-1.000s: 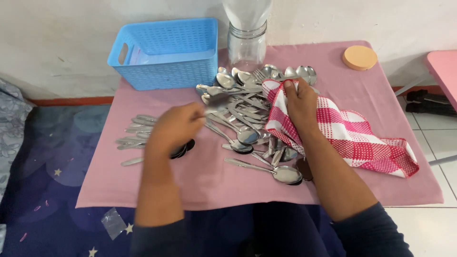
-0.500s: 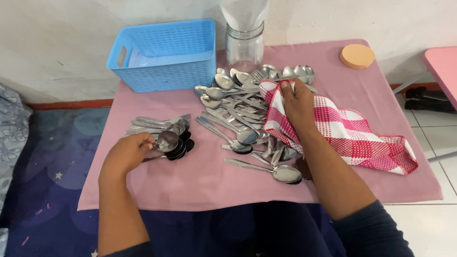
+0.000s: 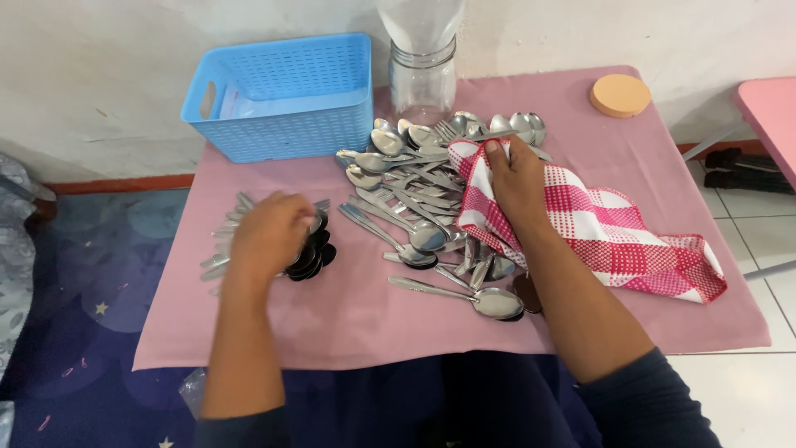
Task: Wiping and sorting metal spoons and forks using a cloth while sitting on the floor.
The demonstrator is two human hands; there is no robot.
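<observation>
Two bare hands work over a low table covered in a pink cloth; the left hand lies knuckles up, fingers curled, on a small stack of spoons near the table's left edge, though whether it grips one I cannot tell; the stacked handles fan out to the left from under it. The right hand presses down on a red-and-white checked cloth, fingers pinching its upper corner against the far side of a loose heap of spoons and forks in the middle of the table; the cloth trails off toward the right edge. Behind the heap stands a clear glass jar; left of the jar sits a blue plastic basket; a round tan lid lies well apart at the far right.
</observation>
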